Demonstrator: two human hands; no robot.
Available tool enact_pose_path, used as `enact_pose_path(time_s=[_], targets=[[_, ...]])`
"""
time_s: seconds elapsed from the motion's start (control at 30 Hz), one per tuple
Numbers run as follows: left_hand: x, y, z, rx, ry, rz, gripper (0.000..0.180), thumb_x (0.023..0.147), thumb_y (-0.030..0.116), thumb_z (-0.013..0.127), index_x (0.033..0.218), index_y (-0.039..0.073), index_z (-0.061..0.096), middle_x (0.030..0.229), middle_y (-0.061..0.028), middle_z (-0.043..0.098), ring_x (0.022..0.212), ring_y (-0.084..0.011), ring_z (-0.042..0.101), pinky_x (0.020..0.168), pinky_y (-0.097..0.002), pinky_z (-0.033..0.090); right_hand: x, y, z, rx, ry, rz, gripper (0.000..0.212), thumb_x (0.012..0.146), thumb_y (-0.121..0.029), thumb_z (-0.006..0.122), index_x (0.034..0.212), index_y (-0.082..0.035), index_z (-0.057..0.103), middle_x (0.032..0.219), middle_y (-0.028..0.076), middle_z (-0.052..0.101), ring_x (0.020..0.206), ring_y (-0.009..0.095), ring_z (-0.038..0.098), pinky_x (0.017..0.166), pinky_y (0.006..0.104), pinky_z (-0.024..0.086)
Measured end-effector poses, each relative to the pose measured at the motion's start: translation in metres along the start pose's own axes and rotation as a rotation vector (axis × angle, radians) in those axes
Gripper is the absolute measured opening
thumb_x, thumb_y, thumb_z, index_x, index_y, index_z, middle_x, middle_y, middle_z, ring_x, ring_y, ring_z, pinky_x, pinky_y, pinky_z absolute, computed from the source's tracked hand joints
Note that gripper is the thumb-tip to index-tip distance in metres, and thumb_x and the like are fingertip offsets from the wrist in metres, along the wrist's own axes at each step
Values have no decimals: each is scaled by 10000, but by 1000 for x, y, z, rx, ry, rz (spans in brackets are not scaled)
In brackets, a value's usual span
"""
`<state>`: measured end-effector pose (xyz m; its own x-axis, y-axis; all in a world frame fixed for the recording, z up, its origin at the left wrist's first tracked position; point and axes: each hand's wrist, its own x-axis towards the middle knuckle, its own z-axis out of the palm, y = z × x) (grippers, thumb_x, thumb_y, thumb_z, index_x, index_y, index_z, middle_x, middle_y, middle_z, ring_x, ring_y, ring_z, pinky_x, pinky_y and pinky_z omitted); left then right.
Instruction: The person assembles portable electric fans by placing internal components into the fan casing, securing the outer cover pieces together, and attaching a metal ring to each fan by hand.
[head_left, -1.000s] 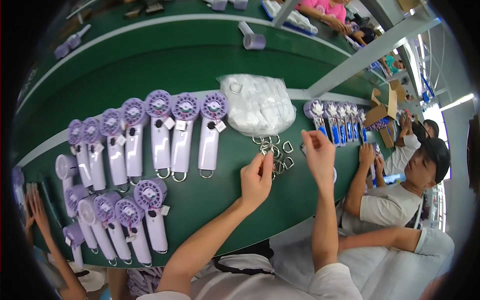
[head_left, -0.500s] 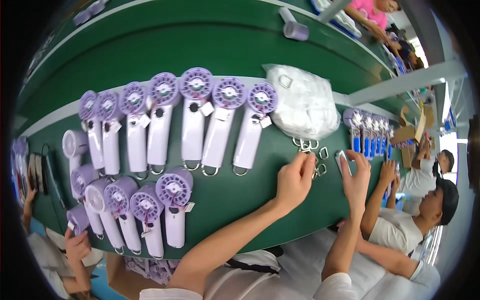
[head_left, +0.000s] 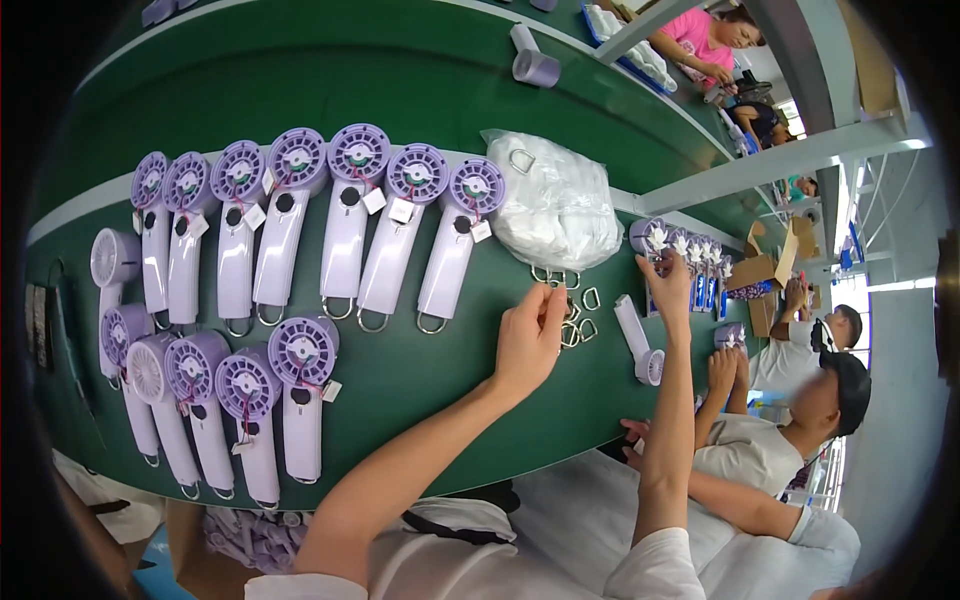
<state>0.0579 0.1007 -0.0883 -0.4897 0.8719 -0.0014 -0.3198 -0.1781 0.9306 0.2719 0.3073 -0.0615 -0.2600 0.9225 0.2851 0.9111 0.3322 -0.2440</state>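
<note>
My left hand (head_left: 533,338) is closed in a pinch over a small heap of metal D-rings (head_left: 571,334). What its fingertips hold, if anything, I cannot make out. My right arm reaches forward, and my right hand (head_left: 669,287) has its fingers curled at the nearest handheld fan (head_left: 648,236) of a row on the right. That fan has a purple head with a white blade wheel; my hand covers part of its body. Between my hands and nearer me lies a pale purple fan casing (head_left: 632,330), its round end toward me.
Two rows of purple handheld fans (head_left: 357,240) with metal loops fill the left of the green table (head_left: 420,440). A clear plastic bag (head_left: 556,200) of white parts lies behind the rings. Co-workers sit at right; a metal frame bar (head_left: 770,160) crosses there. One casing (head_left: 536,66) lies far back.
My right hand has left the pale fan casing, which now lies on the table, and has moved forward to the fan row. My left hand stays at the rings. The view has shifted right.
</note>
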Motion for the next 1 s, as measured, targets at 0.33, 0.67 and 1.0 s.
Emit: enact_pose_path(time_s=[0.33,0.67,1.0], targets=[[6,0,-3,-64,12,3,296,991,204,532,796,-17,505,556,-60,495,475,-81,415,444,-291,313,20,-11,17,239,22,14,418,823,-346,745,850,35,577,676,63,588,621,134,522,581,296,424],[18,7,-3,-255,-178,100,493,902,185,667,1267,-9,399,1180,-134,539,1028,-164,560,888,-290,456,-33,-122,-72,443,27,128,398,816,-325,759,948,21,613,670,1,590,574,58,460,506,233,359],[25,25,-19,-619,-419,-176,513,947,174,594,1385,64,352,1296,-108,532,1170,-158,512,983,-320,436,-117,-216,-49,512,-263,90,376,768,-143,742,1033,39,547,814,108,603,682,173,576,593,318,458]])
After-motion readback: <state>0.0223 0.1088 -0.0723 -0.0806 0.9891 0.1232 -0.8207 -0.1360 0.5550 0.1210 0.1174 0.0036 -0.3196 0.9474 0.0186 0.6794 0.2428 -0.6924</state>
